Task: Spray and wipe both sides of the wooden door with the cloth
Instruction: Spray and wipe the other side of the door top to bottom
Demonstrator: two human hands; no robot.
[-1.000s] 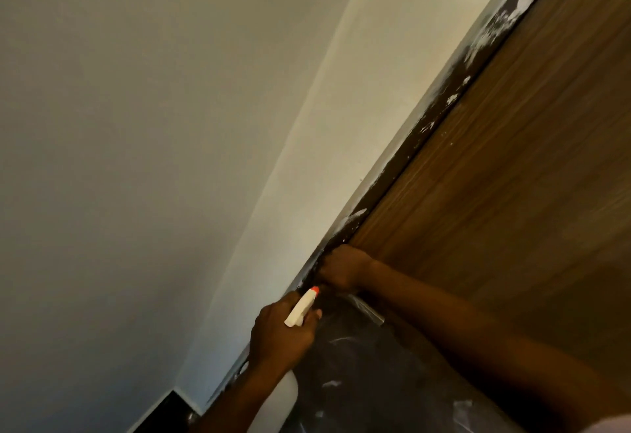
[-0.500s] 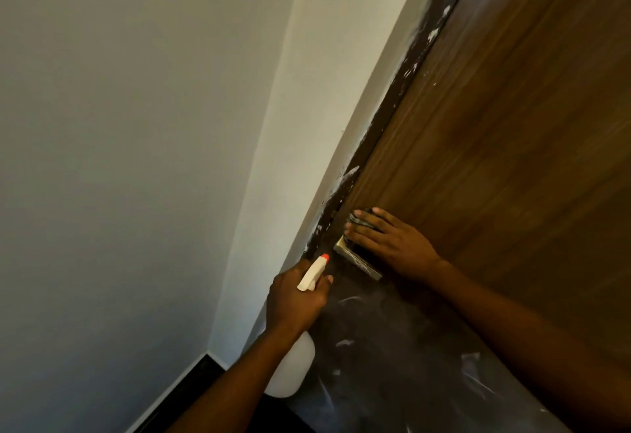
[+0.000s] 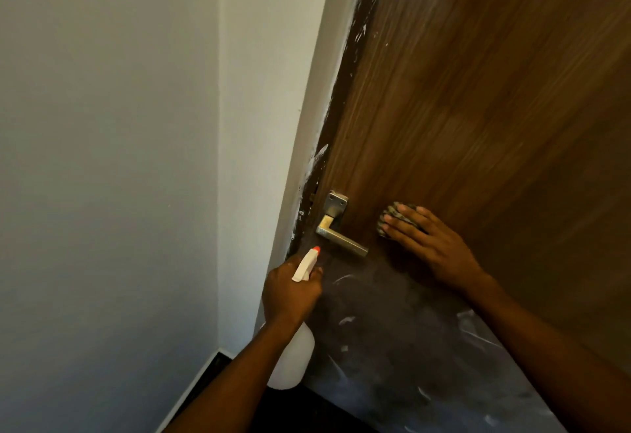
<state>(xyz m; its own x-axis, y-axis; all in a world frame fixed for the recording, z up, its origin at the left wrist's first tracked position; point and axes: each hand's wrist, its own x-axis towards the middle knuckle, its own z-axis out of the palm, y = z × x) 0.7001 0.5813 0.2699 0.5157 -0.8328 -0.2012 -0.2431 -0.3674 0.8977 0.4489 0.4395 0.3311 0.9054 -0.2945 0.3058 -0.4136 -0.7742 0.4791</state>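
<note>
Two hands: the right hand point(image 3: 430, 244) and the left hand point(image 3: 290, 291) reach up from the bottom edge toward a wooden door point(image 3: 478, 108).
Right hand: it lies flat with its fingers straight and slightly spread. The fingertips press a bunched cloth point(image 3: 396, 214) against the wood. Nothing is gripped; pressure alone pins the cloth, which probably lets it slide for wiping.
Cloth: it has a dark-and-light pattern and sits mostly under the fingers. It peeks out at 11 o'clock of the hand and touches the door.
Left hand: it is at 8 o'clock of the right hand, well apart, with its fingers curled round the neck of a spray bottle point(image 3: 293, 357). Whether a finger rests on the trigger cannot be told.
Spray bottle: the white body hangs below the wrist at 6 o'clock. The orange-tipped nozzle points toward 1 o'clock, just below the door handle point(image 3: 341, 239), seemingly kept ready for another squirt.
Door handle: a metal lever on a square plate, at 9 o'clock of the cloth, between the two hands.
Door surface: brown grained wood fills the right half. From 5 to 6 o'clock it turns dark grey with pale streaks.
Surroundings: at the door's 9 o'clock edge runs a dark door frame point(image 3: 348, 67) flecked with white paint. Beyond it a plain pale wall point(image 3: 119, 159) fills the left half.
Task stage: the person looks to be wiping this face near the handle. The other side is out of sight.
</note>
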